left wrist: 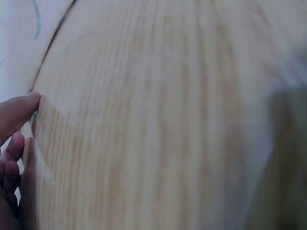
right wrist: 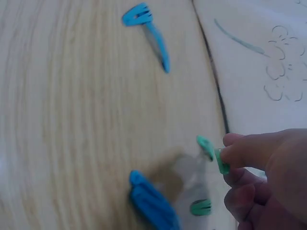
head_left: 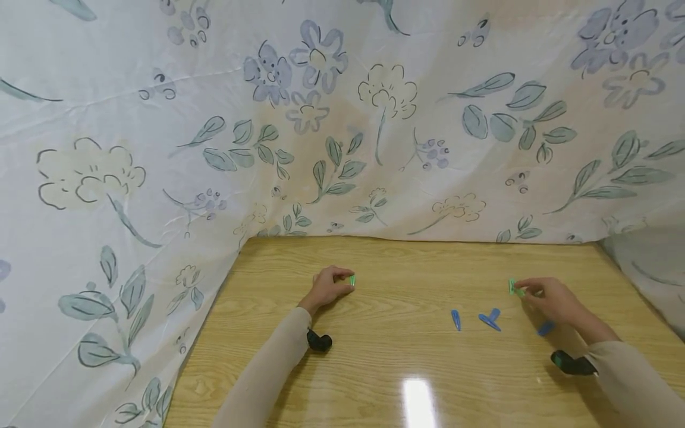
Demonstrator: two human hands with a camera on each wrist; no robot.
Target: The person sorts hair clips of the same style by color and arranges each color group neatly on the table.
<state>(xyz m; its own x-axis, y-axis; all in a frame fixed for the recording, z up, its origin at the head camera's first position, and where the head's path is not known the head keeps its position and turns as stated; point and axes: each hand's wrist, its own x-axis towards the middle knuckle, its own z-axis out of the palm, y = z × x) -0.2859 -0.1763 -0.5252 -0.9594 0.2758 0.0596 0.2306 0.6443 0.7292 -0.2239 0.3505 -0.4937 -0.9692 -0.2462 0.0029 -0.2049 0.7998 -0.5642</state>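
My left hand [head_left: 327, 288] is low over the wooden table, left of centre, and pinches the ends of a small green hair clip [head_left: 352, 280] between thumb and finger. In the left wrist view only a sliver of that clip shows between the fingertips. Toward the right side, my right hand [head_left: 553, 300] pinches another green hair clip [right wrist: 222, 161] with thumb and forefinger, just above the tabletop. Beside it on the table lies a green hair clip [right wrist: 205, 146]. A further green clip [right wrist: 200, 207] lies in the hand's shadow.
Blue hair clips lie between the hands: a single one [head_left: 456, 320] and a T-shaped pair [head_left: 489, 321]. More blue [head_left: 546, 328] lies under the right wrist. A flowered cloth [head_left: 374, 178] hangs along the back and left edges of the wooden table [head_left: 374, 356].
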